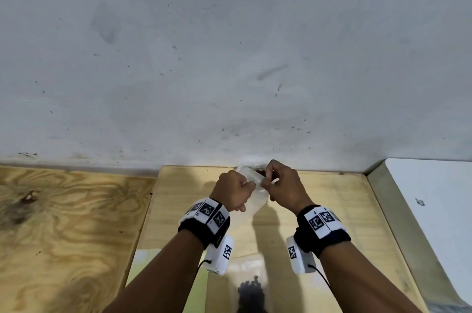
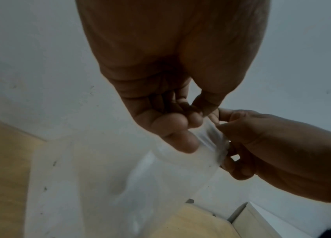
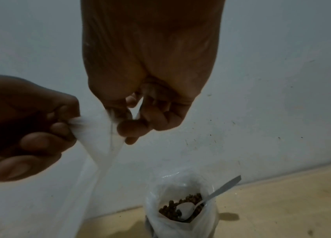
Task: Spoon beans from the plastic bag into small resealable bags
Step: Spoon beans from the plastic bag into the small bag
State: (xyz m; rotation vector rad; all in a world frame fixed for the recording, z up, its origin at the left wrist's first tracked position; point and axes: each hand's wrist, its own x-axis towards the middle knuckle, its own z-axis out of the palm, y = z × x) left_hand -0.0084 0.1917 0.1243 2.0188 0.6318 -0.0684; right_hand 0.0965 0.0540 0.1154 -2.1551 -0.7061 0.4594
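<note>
A small clear resealable bag point(image 1: 256, 200) hangs in the air between my hands, above the table. My left hand point(image 1: 249, 185) pinches its top edge on the left and my right hand point(image 1: 267, 181) pinches the top edge on the right. The left wrist view shows the left fingers point(image 2: 182, 128) curled on the clear film point(image 2: 182, 169). In the right wrist view the right fingers point(image 3: 132, 127) pinch the bag's mouth point(image 3: 103, 141). Behind, by the wall, the open plastic bag point(image 3: 156, 201) holds brown beans point(image 3: 182, 202), and a metal spoon point(image 3: 213, 195) rests in them.
Another small bag point(image 1: 249, 284) with dark beans inside lies on the table near me, beside a pale green sheet point(image 1: 198, 287). The light wooden board point(image 1: 332, 210) meets the grey wall point(image 1: 229, 57) at the back. A white panel point(image 1: 434, 197) stands on the right.
</note>
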